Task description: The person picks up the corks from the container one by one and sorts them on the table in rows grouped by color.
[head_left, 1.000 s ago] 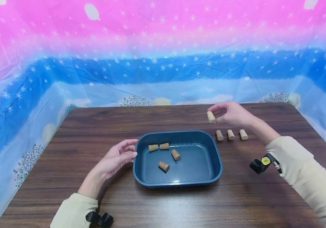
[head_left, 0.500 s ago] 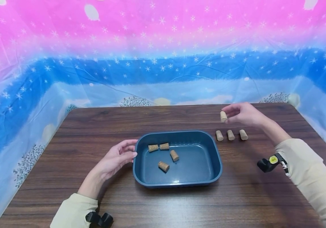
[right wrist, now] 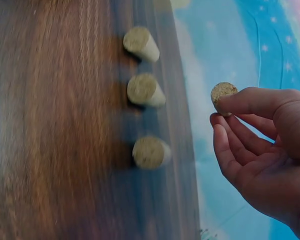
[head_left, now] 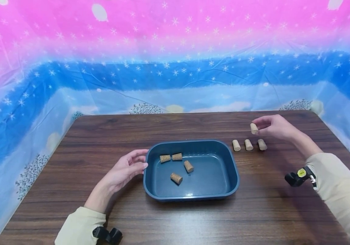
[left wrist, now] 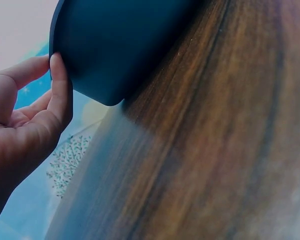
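In the head view, my right hand [head_left: 277, 127] pinches a tapered cork stopper [head_left: 254, 128] between thumb and fingers. It hovers just beyond a row of three more stoppers, the left one [head_left: 236, 145], the middle one [head_left: 248, 145] and the right one [head_left: 262, 144], all standing on the table. The right wrist view shows the held stopper [right wrist: 224, 95] at the fingertips, away from the tabletop. My left hand [head_left: 127, 170] holds the left rim of a dark blue plastic tub [head_left: 190, 197], with thumb and finger at the edge [left wrist: 52, 30].
Several darker cork stoppers lie inside the tub, among them one near its middle [head_left: 188, 166] and one toward the front [head_left: 176, 178]. The dark wood table [head_left: 126, 217] is backed by a pink and blue snowflake cloth [head_left: 162, 68].
My right hand has carried the pinched stopper to the right and slightly nearer, past the left and middle stoppers of the row. The left hand and the tub have stayed put.
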